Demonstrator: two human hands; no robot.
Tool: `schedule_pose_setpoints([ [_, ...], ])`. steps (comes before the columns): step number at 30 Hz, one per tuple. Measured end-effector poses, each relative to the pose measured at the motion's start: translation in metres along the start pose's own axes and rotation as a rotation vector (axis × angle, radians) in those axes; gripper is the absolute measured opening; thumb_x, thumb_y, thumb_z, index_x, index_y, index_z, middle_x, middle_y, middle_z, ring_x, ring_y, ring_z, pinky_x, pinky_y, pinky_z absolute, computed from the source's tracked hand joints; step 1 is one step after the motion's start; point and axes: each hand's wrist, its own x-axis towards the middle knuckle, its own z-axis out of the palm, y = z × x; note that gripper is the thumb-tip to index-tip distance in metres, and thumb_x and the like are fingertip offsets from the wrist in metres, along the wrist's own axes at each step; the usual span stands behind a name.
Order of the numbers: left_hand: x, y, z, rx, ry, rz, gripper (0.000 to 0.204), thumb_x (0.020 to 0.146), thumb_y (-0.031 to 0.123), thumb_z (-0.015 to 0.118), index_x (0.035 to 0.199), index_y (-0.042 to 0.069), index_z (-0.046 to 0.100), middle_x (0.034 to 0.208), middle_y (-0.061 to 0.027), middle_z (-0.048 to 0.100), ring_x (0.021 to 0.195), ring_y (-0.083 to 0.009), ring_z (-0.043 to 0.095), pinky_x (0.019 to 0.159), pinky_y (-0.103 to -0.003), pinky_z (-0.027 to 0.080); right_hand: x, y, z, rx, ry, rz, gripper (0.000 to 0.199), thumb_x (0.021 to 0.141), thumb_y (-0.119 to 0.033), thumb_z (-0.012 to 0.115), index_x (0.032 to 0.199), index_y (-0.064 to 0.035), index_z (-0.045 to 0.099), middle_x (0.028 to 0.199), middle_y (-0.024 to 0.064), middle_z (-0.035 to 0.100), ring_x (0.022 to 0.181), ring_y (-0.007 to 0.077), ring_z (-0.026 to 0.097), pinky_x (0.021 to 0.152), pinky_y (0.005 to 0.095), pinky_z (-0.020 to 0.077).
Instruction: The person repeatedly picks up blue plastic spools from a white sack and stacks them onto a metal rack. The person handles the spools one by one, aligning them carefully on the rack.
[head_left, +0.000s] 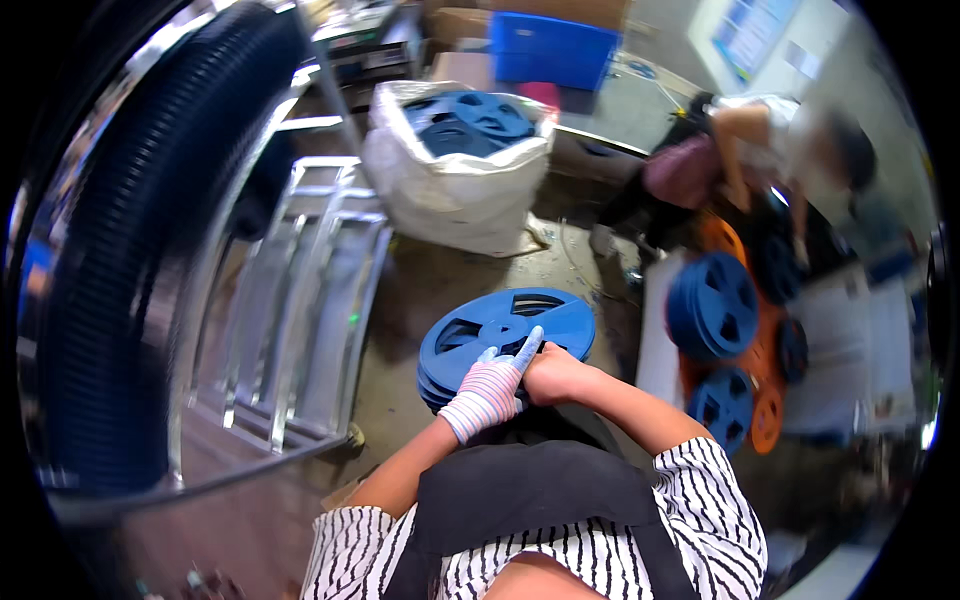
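So there's a small stack of blue plastic reels (505,335) held up in front of the person's lap, and everything else kinda sits around that. The top reel is flat-ish, tilted a bit, with cut-out windows and a hub in the middle. The left hand (488,388) wears a striped knit glove and lies on the near edge of the stack, fingers mostly stretched out, with one finger pointing up over the top reel toward the hub. The right hand (553,375) is bare, right next to the gloved one and touching it, curled loosely at the near rim of the stack; can't really tell how tight it grips, since the fingers are tucked out of sight.

Beyond the stack, further from the person, stands a big white sack (455,195) with more blue reels sticking out the top. Left of the stack there's a shiny metal frame (300,290) lying on the floor, and further left a fat dark corrugated hose (130,260). Right of the stack, a pile of blue and orange reels (735,340) leans on a white surface, and behind that pile another person (750,160) is bending down
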Motion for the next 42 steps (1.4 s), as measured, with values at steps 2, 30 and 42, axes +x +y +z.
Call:
schedule_pose_setpoints([
  [2,-0.022,-0.015,-0.006,-0.004,0.100,-0.184,0.099,0.074,0.019,0.066,0.152,0.016,0.004,0.105,-0.0239,0.064,0.102,-0.0373,0.061,0.108,-0.049,0.031,0.044,-0.007,0.006,-0.090,0.094,-0.165,0.023,0.069,-0.016,0.061,0.090,-0.0085,0.067,0.095,0.0120,0.068,0.094,0.0276,0.063,0.084,0.0461,0.0404],
  [30,0.063,-0.097,-0.065,0.016,0.569,-0.839,0.102,0.072,0.016,0.069,0.151,0.009,0.005,0.092,-0.0197,0.066,0.095,-0.0379,0.061,0.106,-0.048,0.032,0.199,0.039,-0.061,2.187,-0.237,0.274,0.057,0.075,-0.045,0.078,0.109,-0.0069,0.054,0.097,0.0024,0.061,0.092,0.0180,0.055,0.092,0.0353,0.0411],
  [42,0.092,-0.127,-0.048,-0.075,0.697,-0.485,0.097,0.081,0.040,0.065,0.147,-0.004,0.008,0.124,-0.0210,0.053,0.113,-0.0377,0.050,0.107,-0.050,0.026,0.236,0.114,-0.082,2.082,0.344,0.258,0.026,0.076,-0.013,0.069,0.097,-0.0011,0.058,0.082,0.0087,0.063,0.076,0.0185,0.062,0.072,0.0338,0.0533],
])
